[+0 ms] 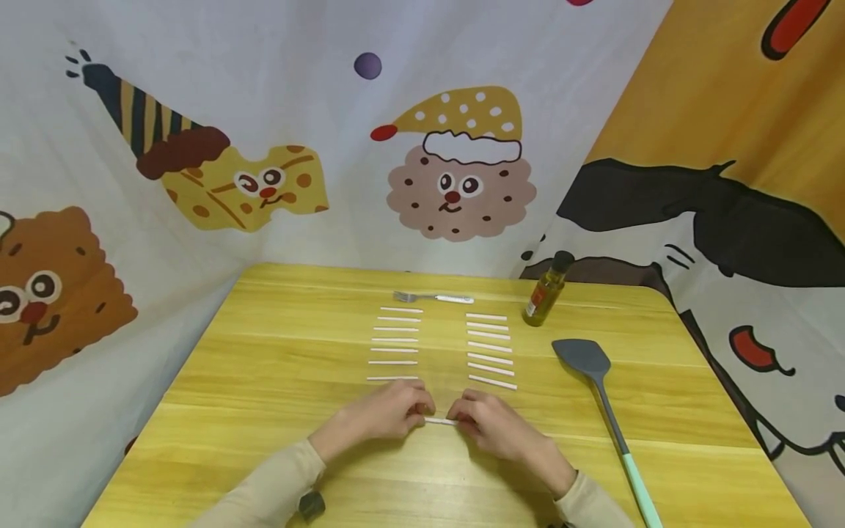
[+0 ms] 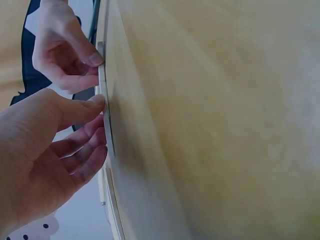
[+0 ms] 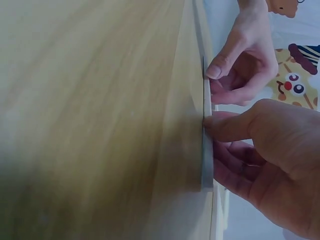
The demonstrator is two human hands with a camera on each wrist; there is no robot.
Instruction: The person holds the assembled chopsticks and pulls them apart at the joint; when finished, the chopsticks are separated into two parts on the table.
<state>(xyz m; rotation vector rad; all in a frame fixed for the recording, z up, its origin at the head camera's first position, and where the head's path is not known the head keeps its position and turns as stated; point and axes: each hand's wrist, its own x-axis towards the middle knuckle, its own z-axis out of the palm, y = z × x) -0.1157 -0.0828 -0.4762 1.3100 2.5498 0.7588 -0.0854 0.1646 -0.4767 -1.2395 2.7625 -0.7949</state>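
A thin white stick (image 1: 440,421) lies low over the wooden table in front of me. Left of it, my left hand (image 1: 396,409) pinches one end between thumb and fingers. My right hand (image 1: 494,425) pinches the other end, the two hands a short gap apart. In the left wrist view the white stick (image 2: 108,125) runs past both thumbs; whether it is one piece or two end to end, I cannot tell. Beyond the hands lie two columns of similar sticks, a left column (image 1: 394,350) and a right column (image 1: 490,347), each with several roughly parallel sticks.
A fork (image 1: 454,298) with a white handle lies behind the columns. An oil bottle (image 1: 545,292) with a dark cap stands at the back right. To the right lies a grey spatula (image 1: 584,357) with a mint-green handle. A printed curtain (image 1: 343,242) hangs behind the table.
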